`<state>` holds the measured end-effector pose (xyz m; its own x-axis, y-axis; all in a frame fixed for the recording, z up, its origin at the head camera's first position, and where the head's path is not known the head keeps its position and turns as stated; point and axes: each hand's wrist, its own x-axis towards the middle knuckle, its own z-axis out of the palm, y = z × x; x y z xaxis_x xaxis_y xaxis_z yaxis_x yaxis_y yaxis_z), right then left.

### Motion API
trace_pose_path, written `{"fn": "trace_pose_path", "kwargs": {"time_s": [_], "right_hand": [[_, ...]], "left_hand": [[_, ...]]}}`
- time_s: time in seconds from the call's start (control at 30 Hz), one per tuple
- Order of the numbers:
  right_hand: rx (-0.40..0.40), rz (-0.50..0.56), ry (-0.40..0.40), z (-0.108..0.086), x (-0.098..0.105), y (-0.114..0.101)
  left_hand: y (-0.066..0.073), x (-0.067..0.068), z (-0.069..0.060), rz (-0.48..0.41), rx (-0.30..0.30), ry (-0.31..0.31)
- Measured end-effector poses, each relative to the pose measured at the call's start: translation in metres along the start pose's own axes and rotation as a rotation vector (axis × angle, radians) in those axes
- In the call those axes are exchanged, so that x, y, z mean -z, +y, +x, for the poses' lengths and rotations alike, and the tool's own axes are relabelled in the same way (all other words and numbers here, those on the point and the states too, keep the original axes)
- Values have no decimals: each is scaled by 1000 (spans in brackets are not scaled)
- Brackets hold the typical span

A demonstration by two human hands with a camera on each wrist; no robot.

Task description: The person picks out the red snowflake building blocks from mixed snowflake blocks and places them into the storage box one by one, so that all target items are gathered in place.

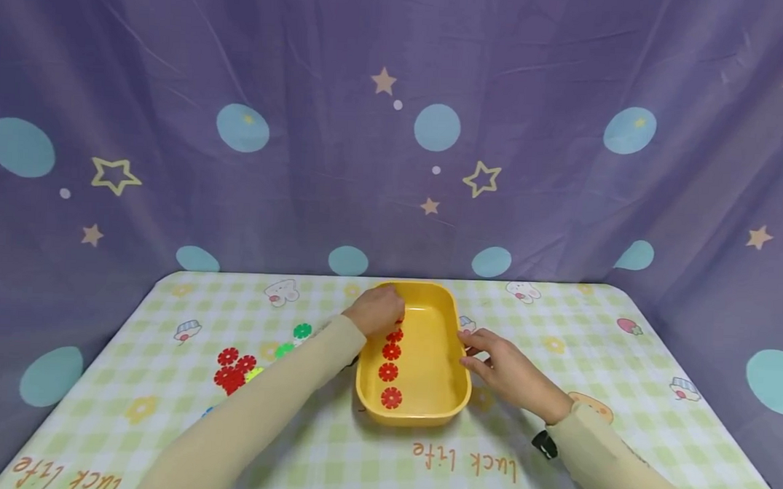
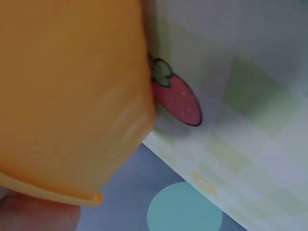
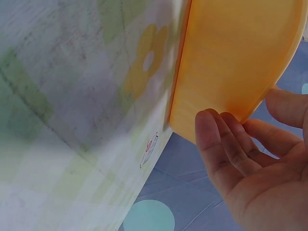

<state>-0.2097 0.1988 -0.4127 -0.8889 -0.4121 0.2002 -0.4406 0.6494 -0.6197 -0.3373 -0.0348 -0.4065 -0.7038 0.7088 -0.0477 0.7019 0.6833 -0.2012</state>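
Observation:
A deep yellow plastic tray (image 1: 435,363) stands on the table, with red notched discs (image 1: 389,373) in a row along its left side. My left hand (image 1: 377,309) reaches over the far left rim, its fingers down inside by the far end of the row. Those fingertips are hidden, so whether they pinch a disc does not show. At the right wall, my right hand (image 1: 501,362) touches the outside of the tray with relaxed, slightly bent fingers (image 3: 209,130). Its thumb lies against the rim. In the left wrist view, the tray's outer wall (image 2: 72,86) fills much of the picture.
Left of the tray lie a cluster of red discs (image 1: 230,376), green discs (image 1: 302,331) and a yellow disc (image 1: 253,374), partly behind my left sleeve (image 1: 260,406). A checked cloth (image 1: 130,372) covers the table. A purple curtain (image 1: 342,162) hangs behind it.

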Motion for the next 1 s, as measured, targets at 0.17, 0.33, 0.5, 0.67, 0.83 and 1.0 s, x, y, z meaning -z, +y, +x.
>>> {"fn": "trace_pose_path", "kwargs": {"time_s": [0.17,0.33,0.5,0.67,0.83,1.0], "right_hand": [[13,-3,8,0,-1,1],[15,-14,15,1,-1,0],[4,-25,13,0,-1,0],[24,-28,16,0,-1,-1],[-7,-16,11,0,-4,-3],[-42,15,8,-2,-5,-2]], "left_hand": [[3,4,-3,-27,34,-31],[4,3,-3,-25,40,0],[5,1,-3,-16,51,6],[-2,10,-9,-112,27,57],[-22,43,-38,-291,-24,202],[-53,61,-95,-409,-4,211]]}}
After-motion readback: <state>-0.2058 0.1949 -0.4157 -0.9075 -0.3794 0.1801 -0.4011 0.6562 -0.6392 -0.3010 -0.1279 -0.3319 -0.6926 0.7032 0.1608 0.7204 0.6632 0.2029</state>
